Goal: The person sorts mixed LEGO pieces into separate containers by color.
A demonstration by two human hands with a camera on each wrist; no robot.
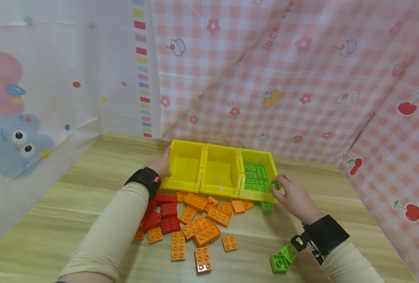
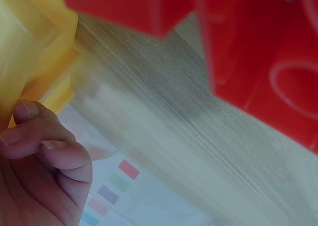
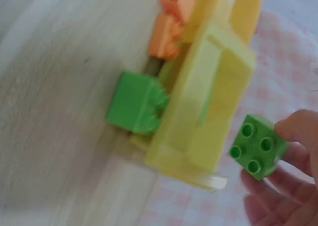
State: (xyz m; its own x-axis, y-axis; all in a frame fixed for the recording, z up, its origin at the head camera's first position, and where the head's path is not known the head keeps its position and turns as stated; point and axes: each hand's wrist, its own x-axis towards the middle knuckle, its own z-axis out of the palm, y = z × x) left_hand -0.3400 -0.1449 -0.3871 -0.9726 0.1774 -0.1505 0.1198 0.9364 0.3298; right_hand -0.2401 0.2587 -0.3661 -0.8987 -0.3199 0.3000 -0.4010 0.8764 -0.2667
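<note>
My right hand (image 1: pixel 296 198) pinches a green toy brick (image 3: pixel 258 146) between thumb and fingers, studs showing, at the right wall of the rightmost yellow bin (image 1: pixel 253 195). Inside that bin lie several green bricks (image 1: pixel 255 177) set close together. At the far left of the row, my left hand (image 1: pixel 161 165) grips the side of the left yellow bin (image 1: pixel 184 182), its curled fingertips (image 2: pixel 30 108) against the yellow plastic. Another green brick (image 1: pixel 266 207) sits just in front of the right bin. Two more green bricks (image 1: pixel 279 263) lie near my right wrist.
Between the outer bins stands a middle yellow bin (image 1: pixel 220 190). Several orange bricks (image 1: pixel 197 228) spread over the wooden table (image 1: pixel 245 251) in front, with several red bricks (image 1: pixel 168 210) beside my left forearm. A pink checked cloth (image 1: pixel 230 78) hangs behind the bins.
</note>
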